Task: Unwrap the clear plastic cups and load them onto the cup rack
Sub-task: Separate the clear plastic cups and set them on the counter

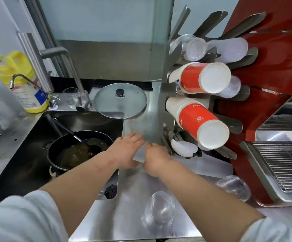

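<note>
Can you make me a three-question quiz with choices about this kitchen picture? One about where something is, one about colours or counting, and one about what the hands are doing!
1. Where is the black pan?
A. down in the sink
B. on the cup rack
C. on the wire grill

2. How many stacks of red-and-white paper cups are on the cup rack?
A. none
B. two
C. five

3. What are the two hands doing?
A. hanging open in the air
B. both holding a clear plastic wrapper
C. turning the tap

Answers:
1. A, the pan sits low in the dark sink, left of the counter.
2. B, one upper stack and one lower stack stick out of the rack.
3. B, the left hand and right hand meet on the clear plastic wrapper.
</note>
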`<state>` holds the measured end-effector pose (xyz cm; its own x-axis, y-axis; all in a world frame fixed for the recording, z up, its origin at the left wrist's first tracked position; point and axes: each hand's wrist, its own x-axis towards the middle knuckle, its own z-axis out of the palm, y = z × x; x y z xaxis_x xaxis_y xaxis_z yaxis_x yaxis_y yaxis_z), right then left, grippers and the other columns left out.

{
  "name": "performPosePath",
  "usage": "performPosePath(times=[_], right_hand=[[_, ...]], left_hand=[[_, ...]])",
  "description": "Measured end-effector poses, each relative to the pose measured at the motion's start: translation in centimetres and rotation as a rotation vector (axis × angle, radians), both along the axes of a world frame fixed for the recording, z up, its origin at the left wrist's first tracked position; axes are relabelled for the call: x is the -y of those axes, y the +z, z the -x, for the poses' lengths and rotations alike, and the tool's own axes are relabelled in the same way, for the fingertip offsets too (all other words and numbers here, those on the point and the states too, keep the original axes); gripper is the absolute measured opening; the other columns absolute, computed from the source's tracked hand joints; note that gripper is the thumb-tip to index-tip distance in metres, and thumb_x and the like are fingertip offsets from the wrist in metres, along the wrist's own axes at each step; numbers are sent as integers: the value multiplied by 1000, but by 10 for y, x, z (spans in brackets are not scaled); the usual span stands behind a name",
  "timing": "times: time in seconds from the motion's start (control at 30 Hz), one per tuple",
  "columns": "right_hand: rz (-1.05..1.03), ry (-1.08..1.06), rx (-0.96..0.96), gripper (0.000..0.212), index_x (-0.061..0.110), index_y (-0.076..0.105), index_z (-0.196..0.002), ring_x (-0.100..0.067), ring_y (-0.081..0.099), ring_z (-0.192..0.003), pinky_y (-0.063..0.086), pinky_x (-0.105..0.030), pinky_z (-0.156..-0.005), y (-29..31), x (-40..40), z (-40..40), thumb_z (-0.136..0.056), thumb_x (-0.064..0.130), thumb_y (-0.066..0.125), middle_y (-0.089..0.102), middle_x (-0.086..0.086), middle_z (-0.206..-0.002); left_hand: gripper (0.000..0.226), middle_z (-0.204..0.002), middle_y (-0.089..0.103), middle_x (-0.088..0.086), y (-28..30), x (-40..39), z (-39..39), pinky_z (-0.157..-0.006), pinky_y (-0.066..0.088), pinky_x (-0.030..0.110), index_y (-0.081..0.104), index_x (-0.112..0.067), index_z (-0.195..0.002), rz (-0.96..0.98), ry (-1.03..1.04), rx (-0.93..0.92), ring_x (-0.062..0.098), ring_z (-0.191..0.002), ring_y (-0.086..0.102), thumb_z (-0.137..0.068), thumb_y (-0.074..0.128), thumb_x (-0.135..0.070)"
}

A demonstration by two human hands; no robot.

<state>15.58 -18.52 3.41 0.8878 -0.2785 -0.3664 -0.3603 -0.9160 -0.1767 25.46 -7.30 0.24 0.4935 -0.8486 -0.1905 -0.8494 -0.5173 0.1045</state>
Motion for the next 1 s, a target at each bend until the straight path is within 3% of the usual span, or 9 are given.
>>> performPosePath(times=[0.17,0.37,0.5,0.7,0.87,1.0], right_hand=[[30,-24,4,82,4,18,-145,-31,30,-135,20,-36,-113,-28,2,-1,-79,17,65,34,-16,-145],[115,33,11,72,14,32,-133,-34,41,-124,22,-44,-111,-29,-2,-2,-71,8,68,47,-13,-130],[50,44,58,61,18,36,-130,-34,41,-121,27,-48,-108,-25,-4,2,-75,15,62,47,-8,-129],[-25,122,199,59,25,38,-130,-30,40,-119,35,-40,-94,-11,-7,9,-77,31,64,47,-3,-128],[-84,142,399,71,27,32,-141,-26,25,-132,33,-39,-106,6,-4,16,-78,35,63,30,-5,-146],[-173,1,542,72,21,26,-145,-30,13,-140,18,-38,-114,21,-7,14,-83,36,58,18,-12,-154]], left_hand=[[88,-155,30,0,-18,-9,-5,-110,38,34,28,-20,-149,74,-7,-74,19,-140,36,-75,71,-40],[88,-147,36,4,-19,-28,-1,-108,36,28,33,-13,-149,154,35,-111,22,-133,42,-74,73,-39],[83,-141,40,1,-13,-41,3,-104,39,25,39,-14,-144,198,111,-162,19,-128,45,-73,74,-38],[80,-137,42,-3,-7,-60,11,-97,34,14,44,-16,-139,297,214,-225,12,-122,48,-69,73,-38],[78,-128,42,-9,-6,-68,19,-90,28,4,44,-20,-138,437,347,-333,4,-115,44,-69,78,-37],[71,-123,48,-10,-7,-62,31,-80,34,3,48,-23,-133,592,456,-472,3,-110,50,-70,81,-32]])
